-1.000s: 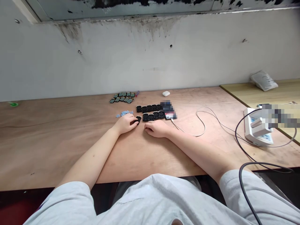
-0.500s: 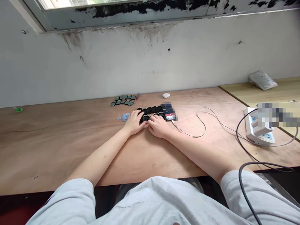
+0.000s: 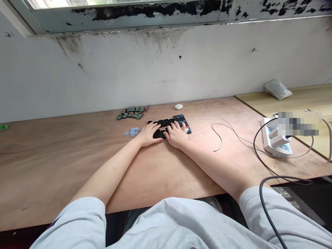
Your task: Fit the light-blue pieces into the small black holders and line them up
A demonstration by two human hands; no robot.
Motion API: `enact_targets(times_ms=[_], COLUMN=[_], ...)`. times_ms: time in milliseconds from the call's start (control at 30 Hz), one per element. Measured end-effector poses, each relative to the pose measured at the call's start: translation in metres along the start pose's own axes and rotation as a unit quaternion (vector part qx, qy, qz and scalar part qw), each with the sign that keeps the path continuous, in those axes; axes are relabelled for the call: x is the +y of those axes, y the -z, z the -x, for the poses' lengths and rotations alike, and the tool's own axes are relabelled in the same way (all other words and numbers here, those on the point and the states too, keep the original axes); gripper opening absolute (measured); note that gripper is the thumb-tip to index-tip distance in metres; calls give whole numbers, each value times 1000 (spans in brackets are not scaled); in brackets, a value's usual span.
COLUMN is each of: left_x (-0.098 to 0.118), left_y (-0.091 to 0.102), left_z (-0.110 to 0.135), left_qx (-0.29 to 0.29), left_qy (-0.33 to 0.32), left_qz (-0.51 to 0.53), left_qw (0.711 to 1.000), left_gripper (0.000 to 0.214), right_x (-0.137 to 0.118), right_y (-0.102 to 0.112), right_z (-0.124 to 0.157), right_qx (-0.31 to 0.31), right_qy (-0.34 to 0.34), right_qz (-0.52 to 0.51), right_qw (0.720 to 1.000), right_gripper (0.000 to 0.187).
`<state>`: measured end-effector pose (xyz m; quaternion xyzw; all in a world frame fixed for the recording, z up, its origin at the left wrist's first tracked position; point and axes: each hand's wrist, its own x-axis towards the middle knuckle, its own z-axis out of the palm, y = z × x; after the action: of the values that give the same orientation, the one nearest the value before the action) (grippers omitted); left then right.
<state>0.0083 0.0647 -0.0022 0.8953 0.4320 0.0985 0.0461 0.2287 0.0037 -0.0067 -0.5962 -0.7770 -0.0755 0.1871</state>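
Two rows of small black plastic parts lie side by side on the wooden table, a far row (image 3: 166,122) and a near row (image 3: 159,134). My left hand (image 3: 148,134) rests over their left end, fingers stretched across them and thumb along the near edge. At the right end, my right hand (image 3: 177,135) lies with its fingers spread over the parts, and it partly covers the near row. A phone with a lit screen (image 3: 182,120) is just beyond my right fingers. Left of my left hand is a scatter of light-blue small pieces (image 3: 133,131).
Several flat dark-green pieces (image 3: 131,112) lie near the wall, beside a thin purplish tool (image 3: 147,108). A white rounded case (image 3: 178,106) stands behind the phone. A white cable (image 3: 221,136) runs right to a power strip (image 3: 277,142). A wrapped packet (image 3: 278,89) rests at far right.
My right hand has moved from pinched fingers close to my left thumb to spread fingers over the right end, beside the phone. A gap now separates the hands. The whole view has shifted slightly.
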Motion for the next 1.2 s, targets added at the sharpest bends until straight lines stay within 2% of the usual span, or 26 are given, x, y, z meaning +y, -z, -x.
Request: enact_targets(times_ms=[267, 633, 833, 1033, 1200], left_x=[-6, -7, -4, -7, -35], left_y=[-2, 0, 1, 1, 8], left_z=[-6, -9, -6, 13, 41], left_qx=[20, 30, 47, 135, 188], left_qy=[-19, -25, -25, 29, 131], left_qz=[-7, -1, 2, -16, -56], left_qw=[1000, 999, 999, 990, 972], left_gripper=[83, 71, 70, 50, 45], right_x=[1, 2, 0, -1, -5], right_y=[1, -2, 0, 2, 7], right_z=[-5, -7, -2, 3, 8], right_qx=[-23, -22, 2, 5, 15], right_qy=[-15, -17, -7, -9, -8], right_qz=[-10, -11, -7, 12, 31], right_qw=[1000, 1000, 1000, 1000, 999], right_gripper=[53, 49, 44, 45, 49])
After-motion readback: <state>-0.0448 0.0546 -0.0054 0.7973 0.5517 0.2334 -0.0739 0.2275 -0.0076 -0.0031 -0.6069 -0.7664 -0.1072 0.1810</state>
